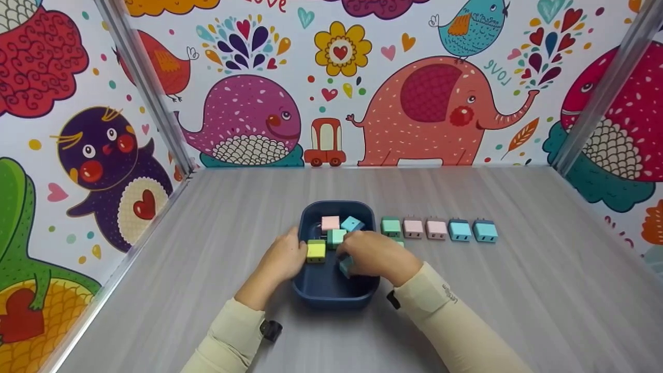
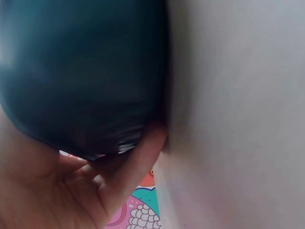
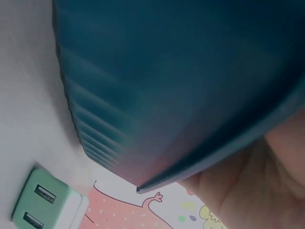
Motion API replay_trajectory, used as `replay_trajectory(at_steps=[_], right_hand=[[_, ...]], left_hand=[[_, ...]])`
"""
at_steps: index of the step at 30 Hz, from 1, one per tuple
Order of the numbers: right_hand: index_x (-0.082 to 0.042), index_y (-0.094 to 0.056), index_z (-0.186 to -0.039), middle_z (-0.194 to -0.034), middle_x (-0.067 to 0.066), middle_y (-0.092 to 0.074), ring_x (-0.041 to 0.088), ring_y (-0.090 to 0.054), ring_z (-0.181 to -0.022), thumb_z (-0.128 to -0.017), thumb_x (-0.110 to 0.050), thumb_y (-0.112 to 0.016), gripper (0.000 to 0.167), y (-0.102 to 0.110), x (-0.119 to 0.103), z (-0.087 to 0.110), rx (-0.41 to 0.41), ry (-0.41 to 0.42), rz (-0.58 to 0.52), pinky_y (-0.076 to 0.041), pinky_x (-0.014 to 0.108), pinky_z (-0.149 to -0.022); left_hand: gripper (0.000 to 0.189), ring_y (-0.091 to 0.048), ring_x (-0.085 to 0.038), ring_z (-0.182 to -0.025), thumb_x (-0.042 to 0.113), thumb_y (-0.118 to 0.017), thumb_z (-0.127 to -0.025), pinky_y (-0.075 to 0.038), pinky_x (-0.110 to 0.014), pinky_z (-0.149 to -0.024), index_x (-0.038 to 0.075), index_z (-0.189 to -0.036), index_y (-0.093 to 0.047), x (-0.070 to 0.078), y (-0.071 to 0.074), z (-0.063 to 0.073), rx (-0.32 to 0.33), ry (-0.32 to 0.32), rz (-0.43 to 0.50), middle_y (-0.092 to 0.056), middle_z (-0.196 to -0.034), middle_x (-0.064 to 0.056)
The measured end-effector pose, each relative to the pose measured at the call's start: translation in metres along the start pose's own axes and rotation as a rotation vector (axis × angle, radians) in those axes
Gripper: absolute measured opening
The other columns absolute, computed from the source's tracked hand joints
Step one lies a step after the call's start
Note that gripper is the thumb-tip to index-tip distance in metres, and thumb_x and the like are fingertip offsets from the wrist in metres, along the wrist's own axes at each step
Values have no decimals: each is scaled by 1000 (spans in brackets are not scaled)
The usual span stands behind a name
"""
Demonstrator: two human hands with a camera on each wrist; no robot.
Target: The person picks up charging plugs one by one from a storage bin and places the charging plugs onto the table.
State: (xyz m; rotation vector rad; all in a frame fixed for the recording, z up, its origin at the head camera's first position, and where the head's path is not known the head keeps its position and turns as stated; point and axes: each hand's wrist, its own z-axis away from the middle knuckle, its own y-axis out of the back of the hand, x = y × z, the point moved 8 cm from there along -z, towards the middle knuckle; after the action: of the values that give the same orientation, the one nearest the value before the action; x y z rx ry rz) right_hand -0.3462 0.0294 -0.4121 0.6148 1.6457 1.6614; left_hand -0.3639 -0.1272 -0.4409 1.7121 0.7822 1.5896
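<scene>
A dark blue plastic tub stands on the table, holding several cube-shaped USB wall chargers. Inside it lie a pink charger, a light blue charger, a green charger and a yellow charger. My left hand grips the tub's left side, its fingers along the outer wall. Over the right rim reaches my right hand, its fingers down in the tub pinching a blue charger, which they partly cover. The right wrist view shows mostly the tub's ribbed outer wall.
Right of the tub runs a row of chargers: a green charger, two pink chargers and two blue chargers. Another green charger sits close by the tub's right side. Cartoon-printed walls enclose the grey table.
</scene>
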Motion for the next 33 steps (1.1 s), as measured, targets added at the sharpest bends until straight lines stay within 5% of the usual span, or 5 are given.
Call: replay_trajectory(at_steps=[12,33], right_hand=[[-7,-82,-115,-99,6,-76,14,-67,-78,-86,-28,-92,37,2,-7,-2,123,59,61,-63,34,-81],[-8,-83,-115,-104,9,-78,17,-72,-85,-85,-4,-88,30,1,-10,-1,125,77,64,-63,36,-85]], left_hand=[[52,-58,-44,-136,15,-49,-109,-47,-58,-111,-14,-152,-45,0,0,0,-5,5,7,-57,-147,-33],[50,-60,-44,-135,14,-49,-109,-48,-58,-110,-12,-152,-46,-2,-1,-1,-13,15,8,-59,-145,-32]])
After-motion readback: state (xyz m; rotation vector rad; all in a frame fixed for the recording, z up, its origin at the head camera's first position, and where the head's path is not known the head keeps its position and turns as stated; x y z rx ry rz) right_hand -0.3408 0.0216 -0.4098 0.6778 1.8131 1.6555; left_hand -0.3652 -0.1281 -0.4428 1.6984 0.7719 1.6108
